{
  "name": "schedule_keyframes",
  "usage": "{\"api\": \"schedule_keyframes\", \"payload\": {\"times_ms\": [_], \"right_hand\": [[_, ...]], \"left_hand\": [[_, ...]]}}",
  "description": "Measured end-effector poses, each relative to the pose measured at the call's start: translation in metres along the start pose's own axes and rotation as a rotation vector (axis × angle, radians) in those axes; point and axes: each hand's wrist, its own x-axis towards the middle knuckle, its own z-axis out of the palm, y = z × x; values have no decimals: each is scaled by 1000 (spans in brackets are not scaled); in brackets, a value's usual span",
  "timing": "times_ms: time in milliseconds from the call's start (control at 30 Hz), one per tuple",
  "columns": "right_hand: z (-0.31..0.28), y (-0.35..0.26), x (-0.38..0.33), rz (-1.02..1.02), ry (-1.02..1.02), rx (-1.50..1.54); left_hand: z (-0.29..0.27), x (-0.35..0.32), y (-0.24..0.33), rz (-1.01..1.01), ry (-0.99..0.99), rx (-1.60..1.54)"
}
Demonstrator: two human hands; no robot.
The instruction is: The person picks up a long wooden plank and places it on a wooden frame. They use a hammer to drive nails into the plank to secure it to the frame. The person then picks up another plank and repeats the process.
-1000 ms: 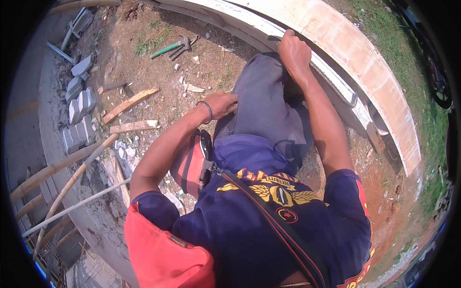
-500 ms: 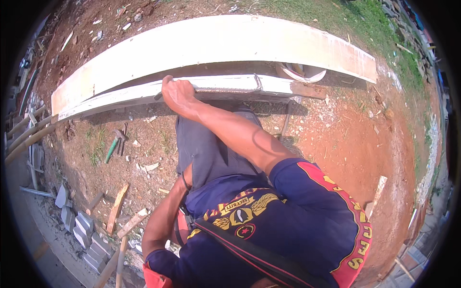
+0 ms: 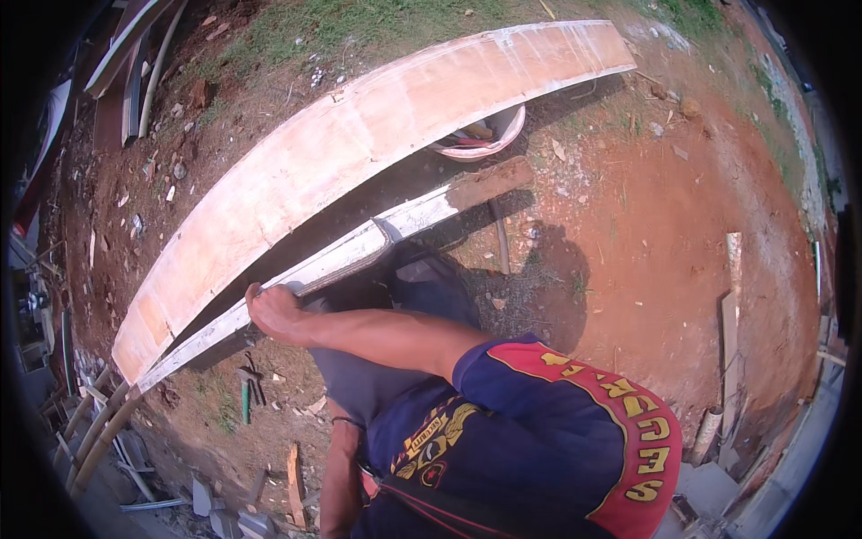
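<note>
My right hand [image 3: 274,312] is closed around the near end of a bent steel rod [image 3: 346,271], which lies along a white-painted wooden beam [image 3: 415,214]. The rod's far end is bent across the beam's top. My right arm reaches across to the left. Down at my left hip, my left hand [image 3: 338,410] is mostly hidden against my trousers; its fingers do not show. Beyond the beam stretches a long, broad pale board [image 3: 359,135].
A white bucket [image 3: 514,126] with things in it stands partly under the board. A green-handled hammer [image 3: 245,400] lies on the ground at the left. Wooden poles [image 3: 101,434] meet the beam's left end. Broken blocks [image 3: 224,523] and a wood scrap [image 3: 295,485] lie lower left.
My view has turned, so the board and beam now slant up to the right. My right hand appears lower and further left, still on the rod. More ground shows at the right.
</note>
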Motion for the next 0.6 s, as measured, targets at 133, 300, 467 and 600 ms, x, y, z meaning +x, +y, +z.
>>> {"api": "schedule_keyframes", "payload": {"times_ms": [133, 300, 467, 600], "right_hand": [[-3, 3, 0, 42, 23, 60], [-2, 3, -2, -10, 116, 113], [-1, 7, -4, -85, 107, 65], [-7, 8, -5, -132, 125, 41]], "left_hand": [[4, -36, -31, 127, -203, 109], [-19, -157, -23, 29, 346, -301], [-15, -215, 20, -525, 116, -505], [5, -283, 74, -605, -308, -578]]}}
